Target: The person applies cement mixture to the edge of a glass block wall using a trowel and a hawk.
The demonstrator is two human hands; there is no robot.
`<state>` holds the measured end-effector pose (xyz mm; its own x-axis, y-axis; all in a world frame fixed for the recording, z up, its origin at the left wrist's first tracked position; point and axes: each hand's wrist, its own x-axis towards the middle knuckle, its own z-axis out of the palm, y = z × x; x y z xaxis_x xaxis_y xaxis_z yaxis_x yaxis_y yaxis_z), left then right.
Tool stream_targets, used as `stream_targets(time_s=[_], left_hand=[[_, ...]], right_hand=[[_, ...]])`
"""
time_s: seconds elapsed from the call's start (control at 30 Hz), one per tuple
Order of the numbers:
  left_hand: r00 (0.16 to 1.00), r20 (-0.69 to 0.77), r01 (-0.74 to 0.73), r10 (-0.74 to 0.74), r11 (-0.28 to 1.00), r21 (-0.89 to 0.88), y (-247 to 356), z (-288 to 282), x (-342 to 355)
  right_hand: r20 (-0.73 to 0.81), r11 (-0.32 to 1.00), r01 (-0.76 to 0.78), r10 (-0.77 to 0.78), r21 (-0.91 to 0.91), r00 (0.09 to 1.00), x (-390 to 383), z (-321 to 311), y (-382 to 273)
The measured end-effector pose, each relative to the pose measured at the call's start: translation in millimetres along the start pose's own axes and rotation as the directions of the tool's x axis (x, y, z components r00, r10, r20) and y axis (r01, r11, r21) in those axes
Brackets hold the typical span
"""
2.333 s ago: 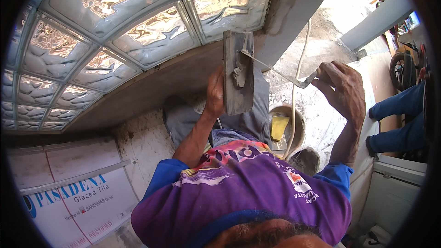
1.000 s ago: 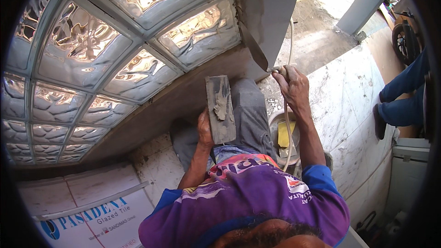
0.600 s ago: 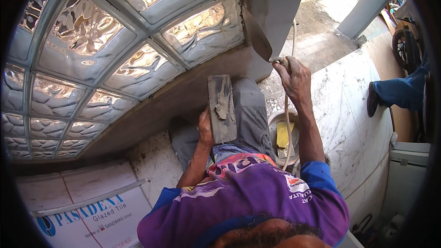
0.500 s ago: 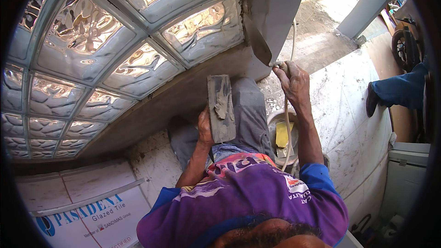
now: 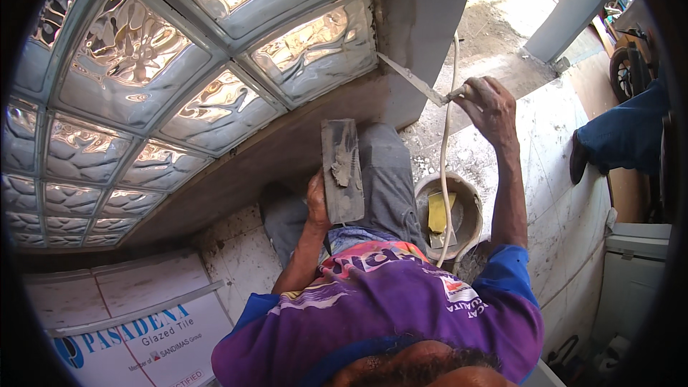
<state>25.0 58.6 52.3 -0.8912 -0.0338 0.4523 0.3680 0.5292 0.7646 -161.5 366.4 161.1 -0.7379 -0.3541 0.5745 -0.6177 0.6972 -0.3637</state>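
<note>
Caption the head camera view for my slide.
Right hand presses a thin metal trowel to the glass-block wall; left hand holds a mortar board.

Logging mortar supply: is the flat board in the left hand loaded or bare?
Loaded, lightly. The board, held flat by the left hand, carries one small grey lump of mortar near its middle; the rest is only smeared.
</note>
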Motion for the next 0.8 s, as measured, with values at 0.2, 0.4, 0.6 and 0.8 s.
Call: stream_targets(time_s=[0.2,0.4,0.6,0.8], left_hand=[[0.995,-0.059,0.082,-0.080,0.996,0.026,-3,4,-8],[0.999,-0.037,-0.011,0.016,0.991,0.135,-2,14,-10],[0.999,-0.027,-0.037,0.041,0.991,0.132,-9,17,-12],[1.000,0.027,0.000,-0.002,0.999,0.053,-13,13,-16]], right_hand=[[0.011,0.935,0.301,-0.304,-0.186,0.953,70,-20,57],[0.051,0.880,0.424,-0.423,-0.215,0.905,109,-31,53],[0.075,0.877,0.435,-0.429,-0.202,0.900,125,-43,52],[0.093,0.865,0.458,-0.449,-0.203,0.889,138,-61,45]])
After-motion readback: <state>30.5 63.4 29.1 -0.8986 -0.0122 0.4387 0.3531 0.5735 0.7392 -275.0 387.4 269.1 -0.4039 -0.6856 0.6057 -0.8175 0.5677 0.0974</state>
